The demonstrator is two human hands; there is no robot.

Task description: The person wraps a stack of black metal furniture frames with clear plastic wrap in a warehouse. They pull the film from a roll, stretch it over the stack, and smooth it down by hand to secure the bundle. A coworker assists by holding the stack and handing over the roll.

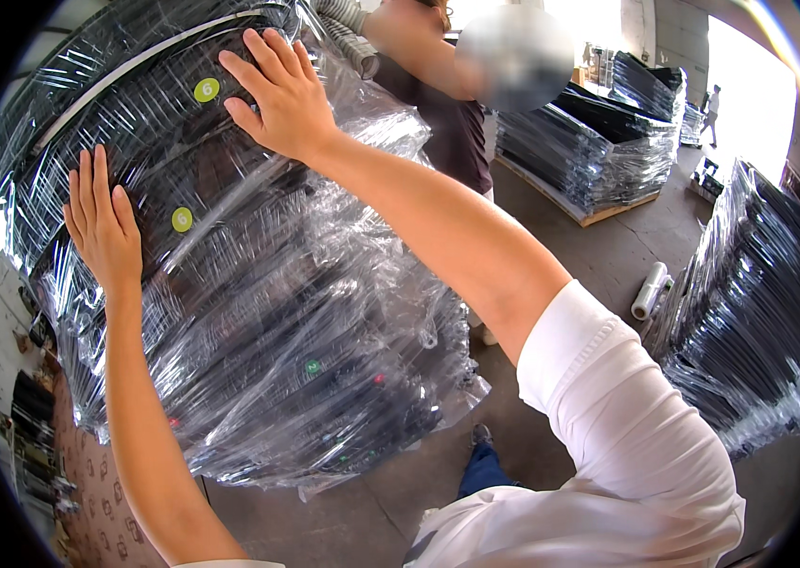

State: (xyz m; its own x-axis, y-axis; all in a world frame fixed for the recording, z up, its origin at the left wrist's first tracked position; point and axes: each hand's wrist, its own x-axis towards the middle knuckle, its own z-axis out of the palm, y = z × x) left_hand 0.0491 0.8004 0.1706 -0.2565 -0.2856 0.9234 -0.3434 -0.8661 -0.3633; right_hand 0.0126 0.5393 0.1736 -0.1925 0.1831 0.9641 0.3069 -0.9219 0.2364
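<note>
The wrapped stack (239, 346) stands at left; the left hand (106, 227), fingers straight and nearly together, and right hand (288, 102), fingers spread, lie flat against its far part, gripping nothing; seemingly a steadying press; the next move calls for even pressure

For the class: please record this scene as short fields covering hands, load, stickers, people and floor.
Left hand: open, laid on the load
Right hand: open, laid on it too, higher in the picture
Load: large bundle in clear plastic wrap
Stickers: two round yellow-green ones near the hands
Co-worker: dark top, beyond the load
Floor: white roll beside another wrapped stack
</note>
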